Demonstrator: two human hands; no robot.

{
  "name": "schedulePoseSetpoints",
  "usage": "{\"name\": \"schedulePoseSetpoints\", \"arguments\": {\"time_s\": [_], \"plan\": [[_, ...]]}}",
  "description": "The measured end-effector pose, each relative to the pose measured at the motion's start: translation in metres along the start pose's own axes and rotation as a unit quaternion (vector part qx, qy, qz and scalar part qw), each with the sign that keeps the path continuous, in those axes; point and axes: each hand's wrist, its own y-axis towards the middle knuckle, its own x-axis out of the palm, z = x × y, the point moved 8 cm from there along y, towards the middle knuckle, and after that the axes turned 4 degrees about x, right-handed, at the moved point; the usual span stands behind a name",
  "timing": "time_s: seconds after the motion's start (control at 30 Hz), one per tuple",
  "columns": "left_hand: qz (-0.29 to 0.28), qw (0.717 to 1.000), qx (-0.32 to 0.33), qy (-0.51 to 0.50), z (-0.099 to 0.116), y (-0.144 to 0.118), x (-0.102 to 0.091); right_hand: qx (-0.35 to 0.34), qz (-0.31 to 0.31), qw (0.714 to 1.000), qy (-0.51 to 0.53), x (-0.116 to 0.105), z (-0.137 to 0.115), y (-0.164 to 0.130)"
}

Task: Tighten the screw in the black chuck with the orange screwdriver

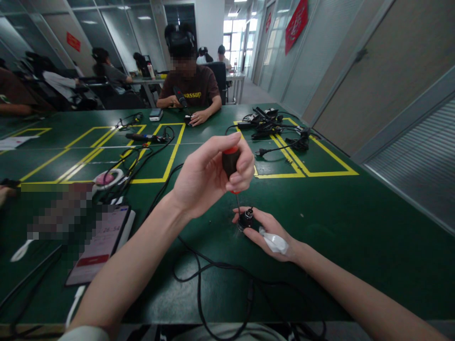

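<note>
Right, left hand [209,175] is wrapped shut around the red-and-black handle of a screwdriver [232,166], thumb on top, fingers curled at 3 o'clock of the grip. Right hand [270,232] lies palm-up on the desk [355,227], fingers lightly closed around a small black round part [246,219], pinning it in place; a white wrap or tape sits across that palm near the wrist.

Screwdriver stands near vertical, long axis running 12 to 6, tip down into the top of the part. Shaft is thin and stiff; handle looks like the only sensible grip. The part looks small, light, hard, likely to spin or skate on the desk mat unless held by its sides as now. Can't tell the tip engagement, too small.

A black cable [199,279] loops across the desk at 6 to 7 o'clock of the hands. At 9 o'clock: a phone [101,244] and a pink-and-white round item [106,179]. At 1 o'clock: a pile of black adapters and plugs [270,124]. At 12 o'clock, across the desk, 1 other person [188,90] sits working with a tool of their own.
</note>
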Motion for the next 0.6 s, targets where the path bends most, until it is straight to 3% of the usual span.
{"name": "schedulePoseSetpoints", "arguments": {"time_s": [0.6], "plan": [[-0.021, 1.0, -0.002, 0.016, -0.0015, 0.0005, 0.0032, -0.002, 0.004, 1.0, -0.001, 0.0006, 0.0005, 0.0]]}}
